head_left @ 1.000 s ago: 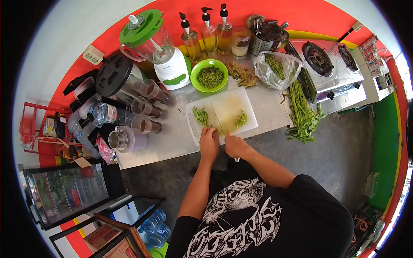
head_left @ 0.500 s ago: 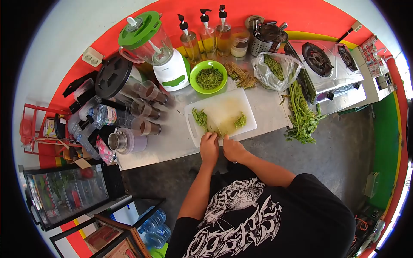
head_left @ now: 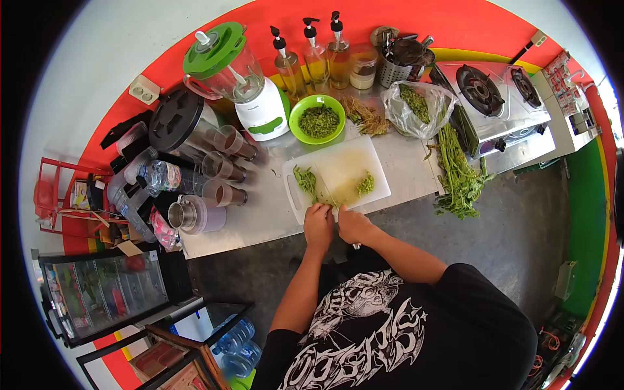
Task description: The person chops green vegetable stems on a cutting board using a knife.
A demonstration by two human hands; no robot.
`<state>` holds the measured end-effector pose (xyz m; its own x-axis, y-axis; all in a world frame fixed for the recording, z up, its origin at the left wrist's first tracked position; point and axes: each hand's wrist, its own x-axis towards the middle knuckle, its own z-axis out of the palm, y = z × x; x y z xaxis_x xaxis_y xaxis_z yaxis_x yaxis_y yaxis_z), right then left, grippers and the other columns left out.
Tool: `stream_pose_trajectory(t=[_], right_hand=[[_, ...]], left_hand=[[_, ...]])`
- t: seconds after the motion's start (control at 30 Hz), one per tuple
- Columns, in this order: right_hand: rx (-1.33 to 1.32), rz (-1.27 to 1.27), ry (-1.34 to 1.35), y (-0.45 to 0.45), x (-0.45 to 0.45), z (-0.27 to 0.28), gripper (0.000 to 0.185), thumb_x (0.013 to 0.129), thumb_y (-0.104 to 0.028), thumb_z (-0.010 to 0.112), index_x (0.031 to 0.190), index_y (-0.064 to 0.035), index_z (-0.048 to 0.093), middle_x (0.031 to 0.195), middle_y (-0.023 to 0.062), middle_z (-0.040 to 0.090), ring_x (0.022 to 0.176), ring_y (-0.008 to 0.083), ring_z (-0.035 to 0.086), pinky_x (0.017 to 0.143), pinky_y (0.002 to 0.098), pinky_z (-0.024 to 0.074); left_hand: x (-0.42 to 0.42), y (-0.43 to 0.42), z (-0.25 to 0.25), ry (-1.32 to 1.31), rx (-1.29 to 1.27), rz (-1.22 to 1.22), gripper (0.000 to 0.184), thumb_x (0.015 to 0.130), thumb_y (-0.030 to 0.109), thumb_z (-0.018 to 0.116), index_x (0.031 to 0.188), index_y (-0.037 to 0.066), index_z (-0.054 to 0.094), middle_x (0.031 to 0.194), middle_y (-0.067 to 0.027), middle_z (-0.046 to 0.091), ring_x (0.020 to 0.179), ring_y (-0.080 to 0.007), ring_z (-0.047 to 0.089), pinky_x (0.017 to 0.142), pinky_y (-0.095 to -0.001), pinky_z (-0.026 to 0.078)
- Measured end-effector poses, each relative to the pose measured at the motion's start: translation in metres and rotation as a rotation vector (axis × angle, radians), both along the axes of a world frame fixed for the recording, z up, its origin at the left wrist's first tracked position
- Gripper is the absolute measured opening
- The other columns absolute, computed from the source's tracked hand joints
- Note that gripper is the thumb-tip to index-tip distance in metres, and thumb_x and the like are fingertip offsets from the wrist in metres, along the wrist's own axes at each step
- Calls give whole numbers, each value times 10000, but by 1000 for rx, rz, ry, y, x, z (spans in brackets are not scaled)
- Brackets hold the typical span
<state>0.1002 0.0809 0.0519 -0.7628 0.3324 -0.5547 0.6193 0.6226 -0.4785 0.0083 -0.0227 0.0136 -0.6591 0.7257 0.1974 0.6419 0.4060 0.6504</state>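
Observation:
My right hand (head_left: 354,227) is closed round a knife; its pale handle end shows below my fist, and its thin blade (head_left: 328,186) reaches forward over the white cutting board (head_left: 338,156). Just left of it, my left hand (head_left: 318,224) is closed at the board's near edge on the stems of some leafy greens (head_left: 304,181), whose tops lie on the board. A small pile of chopped greens (head_left: 365,184) sits on the right of the board. Behind it stands a green bowl (head_left: 340,133) with chopped greens inside.
A blender (head_left: 260,107), pump bottles (head_left: 290,71) and a utensil holder (head_left: 394,70) line the back. Cups (head_left: 224,194) and a flask (head_left: 205,218) stand left. Right are a plastic bag (head_left: 442,107) of greens, leafy bunches (head_left: 458,175) overhanging the edge, and a gas stove (head_left: 504,123).
The view has shifted slightly. My right hand and the knife have tilted a little, with the handle end showing more below the fist. My left hand stays on the greens.

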Motion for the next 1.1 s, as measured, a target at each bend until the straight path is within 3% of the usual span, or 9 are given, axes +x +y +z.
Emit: stream_pose_trajectory(t=[0.17,0.43,0.5,0.57,0.77,0.83,1.1], right_hand=[[13,-26,45,-8,5,-9,354,856,-99,609,1106,85,438,913,335,676,920,488,687,820,518,557],[15,-48,33,-14,5,-3,373,838,-81,625,1111,84,432,902,338,672,896,482,689,795,521,564],[6,-10,19,-11,1,-5,501,847,-82,645,1231,122,396,969,306,689,951,431,703,826,485,572],[14,-18,45,-11,-2,-12,493,852,-76,630,1235,125,393,955,312,687,939,441,703,820,490,573],[106,6,82,4,28,-23,465,879,-72,574,1251,127,376,902,326,680,888,468,700,787,519,572],[102,-81,60,17,37,-20,350,886,-95,577,1136,81,406,870,358,662,860,512,676,780,567,551],[93,-53,153,31,47,-12,324,883,-83,560,1106,93,403,843,364,654,823,521,667,751,580,545]], left_hand=[[-4,3,4,-128,-98,6,113,847,47,651,935,18,716,943,-136,672,934,-362,621,813,-453,513],[-7,3,0,-180,-52,42,103,846,51,661,927,8,706,880,-160,664,871,-366,632,781,-443,500],[-4,2,-1,-184,-45,47,106,848,57,664,935,13,706,889,-161,663,880,-369,629,788,-447,499],[-1,2,3,-73,-67,32,124,855,70,654,961,39,710,950,-135,660,954,-366,613,812,-459,512],[2,3,-2,-18,-102,59,109,856,87,661,947,55,712,947,-126,651,969,-358,602,830,-452,512],[3,8,-5,-36,-77,68,101,855,86,662,938,52,708,939,-127,649,962,-357,600,835,-450,509],[12,39,1,-61,-37,-50,58,851,70,659,888,47,697,882,-128,638,928,-357,597,822,-452,504]])
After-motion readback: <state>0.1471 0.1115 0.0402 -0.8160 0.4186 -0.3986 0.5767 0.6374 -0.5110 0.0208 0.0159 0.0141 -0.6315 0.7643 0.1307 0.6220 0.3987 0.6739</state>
